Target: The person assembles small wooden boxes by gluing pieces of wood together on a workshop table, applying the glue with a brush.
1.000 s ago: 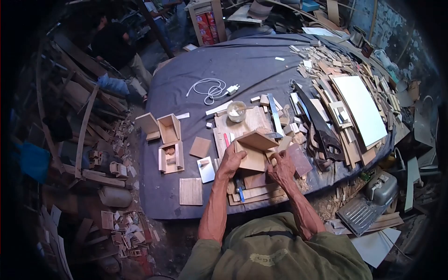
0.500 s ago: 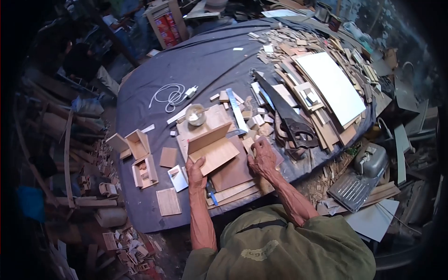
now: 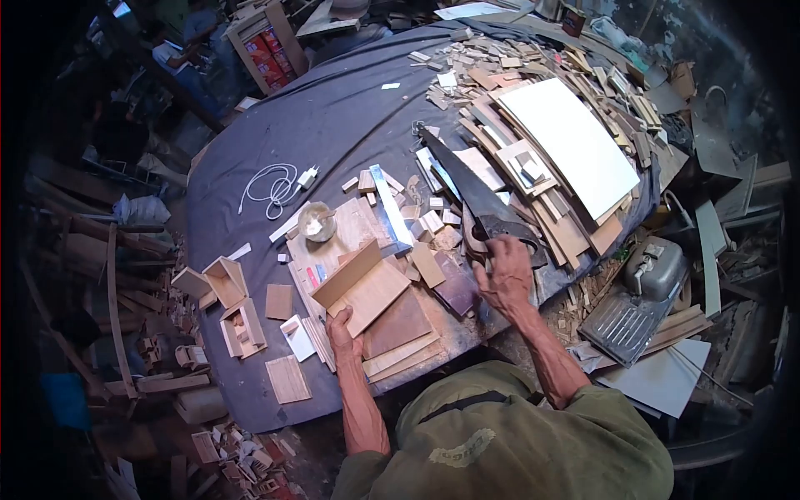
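Observation:
My left hand grips the near edge of an L-shaped wooden piece, made of a flat board with a second board standing upright along it. The piece is held tilted over a stack of boards. My right hand is at the handle end of a black-bladed hand saw, its fingers curled down among the tools there. A curved brown handle shows beside those fingers; what they grip is hidden. Between the hands lie a small wooden block and a dark reddish board.
A cup of pale paste and a metal straightedge lie beyond the wooden piece. Small open boxes are at left, with a white cable behind. A white panel and wood scraps cover the right. People stand in the background.
My right hand has moved right, from the small wooden block to the saw's handle end. My left hand still holds the L-shaped piece. The view has shifted slightly.

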`<action>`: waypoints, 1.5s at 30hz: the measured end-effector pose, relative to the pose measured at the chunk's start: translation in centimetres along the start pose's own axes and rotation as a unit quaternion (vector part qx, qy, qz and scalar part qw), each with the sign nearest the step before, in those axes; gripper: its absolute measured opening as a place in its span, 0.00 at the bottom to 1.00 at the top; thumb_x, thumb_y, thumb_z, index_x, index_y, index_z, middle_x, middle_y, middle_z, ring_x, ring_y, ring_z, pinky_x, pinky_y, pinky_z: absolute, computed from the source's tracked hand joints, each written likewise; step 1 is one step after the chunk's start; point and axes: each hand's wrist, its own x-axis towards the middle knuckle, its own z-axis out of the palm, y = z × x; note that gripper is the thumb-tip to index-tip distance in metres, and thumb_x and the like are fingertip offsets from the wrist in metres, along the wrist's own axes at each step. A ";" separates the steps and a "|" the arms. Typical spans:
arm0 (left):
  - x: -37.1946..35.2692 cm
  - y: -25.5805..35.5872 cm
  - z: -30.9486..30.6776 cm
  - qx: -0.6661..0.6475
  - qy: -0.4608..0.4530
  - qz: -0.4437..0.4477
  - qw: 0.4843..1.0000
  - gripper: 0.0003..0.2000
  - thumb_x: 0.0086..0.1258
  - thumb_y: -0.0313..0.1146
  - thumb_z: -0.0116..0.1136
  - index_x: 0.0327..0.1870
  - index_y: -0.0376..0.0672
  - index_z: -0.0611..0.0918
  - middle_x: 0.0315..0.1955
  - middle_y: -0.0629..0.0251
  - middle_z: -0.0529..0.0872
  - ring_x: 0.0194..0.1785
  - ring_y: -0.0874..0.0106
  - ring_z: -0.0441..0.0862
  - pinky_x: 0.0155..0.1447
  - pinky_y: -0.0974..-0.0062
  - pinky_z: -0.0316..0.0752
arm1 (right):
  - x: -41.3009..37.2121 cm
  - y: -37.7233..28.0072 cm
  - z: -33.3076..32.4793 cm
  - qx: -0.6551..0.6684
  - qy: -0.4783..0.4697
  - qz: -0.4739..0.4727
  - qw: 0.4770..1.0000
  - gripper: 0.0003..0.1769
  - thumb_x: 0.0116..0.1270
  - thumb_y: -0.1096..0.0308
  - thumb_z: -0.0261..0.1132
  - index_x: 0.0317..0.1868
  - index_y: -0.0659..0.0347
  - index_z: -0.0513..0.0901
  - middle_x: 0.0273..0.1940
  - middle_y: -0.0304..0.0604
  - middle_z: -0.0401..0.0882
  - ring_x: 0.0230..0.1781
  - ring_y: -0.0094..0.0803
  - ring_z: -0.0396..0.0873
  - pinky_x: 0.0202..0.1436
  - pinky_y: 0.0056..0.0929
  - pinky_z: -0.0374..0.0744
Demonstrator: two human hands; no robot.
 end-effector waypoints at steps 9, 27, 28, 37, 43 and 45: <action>0.6 -0.4 -0.9 0.161 0.009 0.049 0.986 0.27 0.66 0.20 0.60 0.68 0.33 0.71 0.59 0.53 0.81 0.60 0.61 0.82 0.65 0.63 0.79 | -0.5 5.8 0.5 -0.124 -0.131 0.029 0.983 0.26 0.60 0.47 0.65 0.46 0.61 0.86 0.42 0.52 0.83 0.51 0.46 0.80 0.73 0.65 0.56; 0.0 -0.6 0.5 0.247 0.071 0.052 0.965 0.34 0.63 0.20 0.67 0.71 0.32 0.66 0.62 0.50 0.78 0.65 0.61 0.77 0.72 0.69 0.68 | 2.9 8.6 -3.6 -0.082 0.073 -0.032 0.993 0.17 0.58 0.67 0.69 0.45 0.66 0.77 0.40 0.53 0.76 0.47 0.52 0.76 0.59 0.51 0.69; -0.2 -0.6 1.0 0.277 0.098 0.075 0.953 0.34 0.63 0.21 0.67 0.71 0.31 0.65 0.62 0.48 0.78 0.65 0.61 0.77 0.71 0.69 0.69 | 3.5 9.5 -4.0 -0.097 0.088 -0.040 0.991 0.17 0.58 0.66 0.69 0.44 0.66 0.78 0.39 0.53 0.76 0.47 0.52 0.76 0.59 0.51 0.69; -3.3 2.6 5.2 0.551 0.168 0.045 0.816 0.40 0.62 0.42 0.71 0.70 0.29 0.66 0.53 0.37 0.83 0.56 0.43 0.83 0.64 0.53 0.75 | 6.9 18.0 -4.2 -0.203 0.067 -0.018 0.977 0.14 0.61 0.65 0.68 0.41 0.64 0.76 0.41 0.52 0.76 0.50 0.50 0.75 0.61 0.49 0.68; -2.4 2.9 4.4 0.715 0.178 0.072 0.673 0.40 0.60 0.56 0.69 0.64 0.30 0.73 0.49 0.33 0.84 0.55 0.39 0.83 0.61 0.49 0.76 | 8.5 19.4 -2.9 -0.206 0.067 -0.016 0.976 0.13 0.60 0.65 0.68 0.40 0.62 0.76 0.40 0.48 0.74 0.49 0.45 0.74 0.64 0.49 0.67; -3.0 3.5 5.6 0.743 0.189 0.042 0.640 0.39 0.60 0.57 0.69 0.61 0.30 0.76 0.47 0.34 0.85 0.54 0.41 0.84 0.60 0.49 0.77 | 8.6 19.6 -2.4 -0.213 0.067 -0.020 0.975 0.13 0.61 0.65 0.68 0.42 0.62 0.77 0.41 0.47 0.74 0.49 0.45 0.74 0.65 0.49 0.67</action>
